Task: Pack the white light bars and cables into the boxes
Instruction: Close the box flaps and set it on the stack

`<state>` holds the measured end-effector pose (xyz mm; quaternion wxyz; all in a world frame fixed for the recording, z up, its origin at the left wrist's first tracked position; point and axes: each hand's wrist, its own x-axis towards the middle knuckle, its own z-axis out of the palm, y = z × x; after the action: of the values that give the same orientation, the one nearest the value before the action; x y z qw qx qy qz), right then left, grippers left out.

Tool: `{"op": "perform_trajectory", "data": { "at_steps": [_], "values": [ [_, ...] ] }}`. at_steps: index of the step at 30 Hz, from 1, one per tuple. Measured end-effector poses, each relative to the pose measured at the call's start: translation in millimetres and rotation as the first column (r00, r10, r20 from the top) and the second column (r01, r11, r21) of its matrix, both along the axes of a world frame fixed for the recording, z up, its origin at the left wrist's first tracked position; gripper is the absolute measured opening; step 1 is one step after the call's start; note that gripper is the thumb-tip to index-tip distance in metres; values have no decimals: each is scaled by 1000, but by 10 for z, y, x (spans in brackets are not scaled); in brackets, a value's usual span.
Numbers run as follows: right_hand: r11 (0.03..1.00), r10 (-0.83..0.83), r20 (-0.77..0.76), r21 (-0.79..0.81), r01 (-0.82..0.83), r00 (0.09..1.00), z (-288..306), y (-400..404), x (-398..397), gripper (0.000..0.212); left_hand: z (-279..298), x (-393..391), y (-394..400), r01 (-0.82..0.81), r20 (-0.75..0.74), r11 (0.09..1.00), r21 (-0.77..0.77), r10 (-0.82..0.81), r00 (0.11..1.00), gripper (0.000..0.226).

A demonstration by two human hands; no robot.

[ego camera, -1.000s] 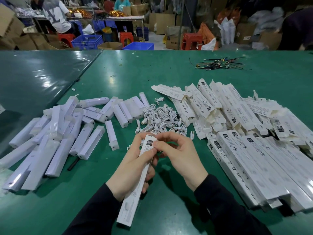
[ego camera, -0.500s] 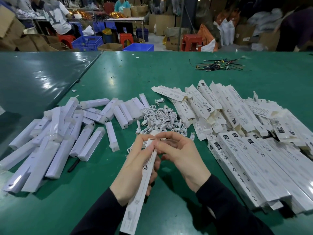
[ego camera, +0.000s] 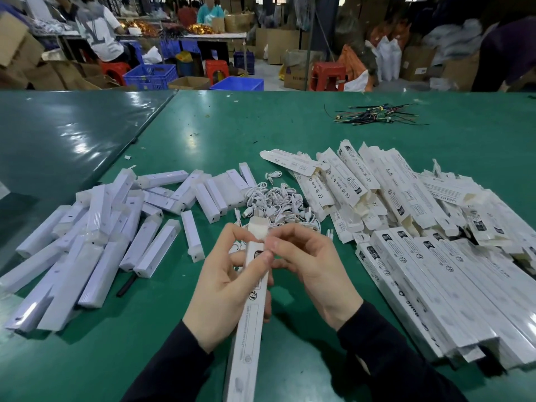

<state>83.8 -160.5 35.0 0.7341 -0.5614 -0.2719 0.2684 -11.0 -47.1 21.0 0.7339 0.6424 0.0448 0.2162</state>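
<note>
Box (ego camera: 249, 314) gripped by left hand (ego camera: 223, 291), right hand (ego camera: 313, 274) pinching its top flap; cables (ego camera: 275, 201) just beyond, light bars (ego camera: 95, 245) left, packed boxes (ego camera: 435, 274) right, bare desk (ego camera: 232, 134) farther.

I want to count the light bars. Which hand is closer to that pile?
The left hand. It holds the box just right of the light bars. The right hand is on the box's far side, nearer the packed boxes.

A long, slim white cardboard box (ego camera: 250, 320) tilts up with its far flap open — white plastic light bars (ego camera: 95, 245) heaped left, coiled white cables (ego camera: 275, 203) centre, printed boxes (ego camera: 429, 242) right.
</note>
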Motion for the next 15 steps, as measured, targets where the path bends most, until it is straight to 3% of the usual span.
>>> {"op": "perform_trajectory", "data": {
  "at_steps": [7,11,15],
  "values": [
    [998,10,7,-59,-10,1000,34,-22,26,10,-14,22,-35,-10,-42,999,36,11,999,21],
    [998,-24,-120,-56,17,992,40,-29,64,2,-13,28,-40,-3,-55,999,48,5,998,16],
    [991,-31,-231,-131,0,972,49,1,55,26,-30,27,-47,44,-78,998,49,-40,996,15]
  ]
}}
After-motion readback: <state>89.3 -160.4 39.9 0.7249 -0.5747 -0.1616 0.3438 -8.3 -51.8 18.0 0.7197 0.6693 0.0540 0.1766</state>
